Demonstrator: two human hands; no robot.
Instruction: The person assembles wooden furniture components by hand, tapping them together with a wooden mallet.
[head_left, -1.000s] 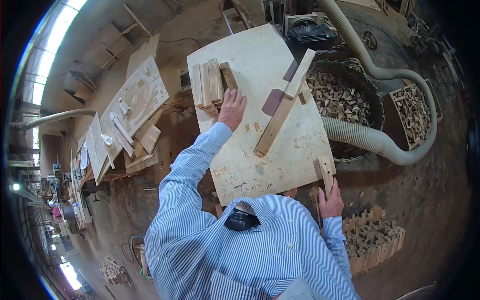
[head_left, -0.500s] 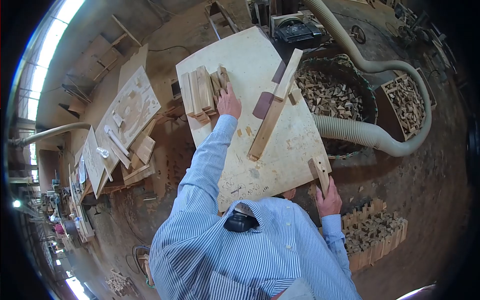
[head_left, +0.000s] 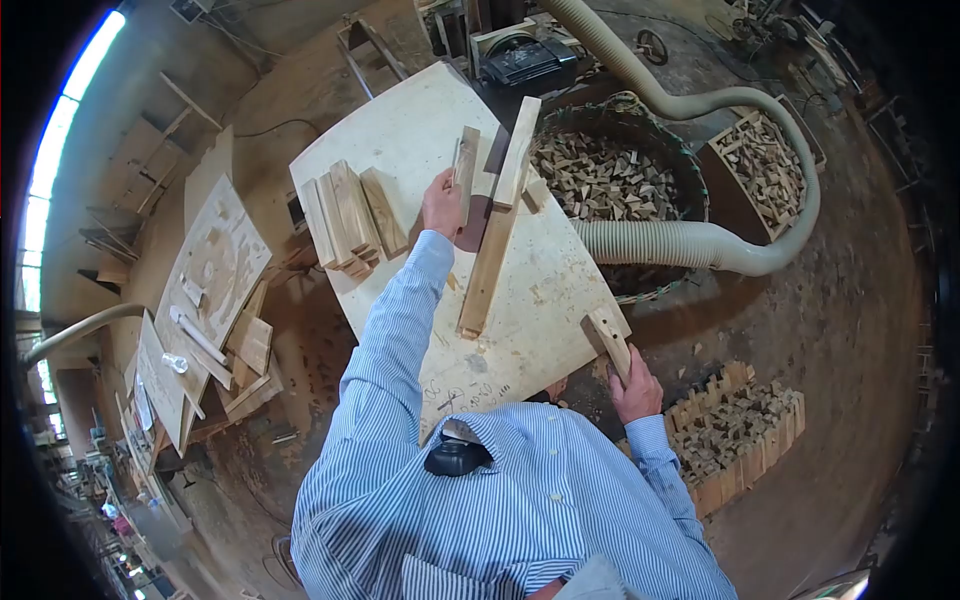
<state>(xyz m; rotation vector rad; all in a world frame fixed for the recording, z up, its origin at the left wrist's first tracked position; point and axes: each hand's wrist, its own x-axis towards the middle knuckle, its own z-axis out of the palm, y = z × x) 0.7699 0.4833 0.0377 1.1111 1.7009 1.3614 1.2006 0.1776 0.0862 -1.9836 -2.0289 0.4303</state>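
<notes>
My left hand (head_left: pixel 443 203) is closed around a short wooden board (head_left: pixel 467 165), lifted off the worktable (head_left: pixel 390 130). Left of it lies a stack of similar wooden pieces (head_left: pixel 345 215), the nearest one leaning slightly apart. My right hand (head_left: pixel 637 388) grips the lower end of a wooden bar with dark holes (head_left: pixel 610 345) at the table's right front corner. Between the hands, a long wooden rail (head_left: pixel 485 275) crosses the tabletop, with a paler wooden piece (head_left: pixel 519 150) at its far end. A dark reddish patch (head_left: pixel 474 226) shows beside the rail.
A big basket of wood offcuts (head_left: pixel 610 170) stands right of the table, with a ribbed hose (head_left: pixel 660 245) running across it. Another box of offcuts (head_left: pixel 765 165) is farther right. A crate of blocks (head_left: pixel 740 440) sits near my right arm. A side board (head_left: pixel 215 270) stands left.
My left hand has taken a wooden board from the right side of the stack and carried it right, toward the rail. My right hand keeps its grip. The whole view has shifted.
</notes>
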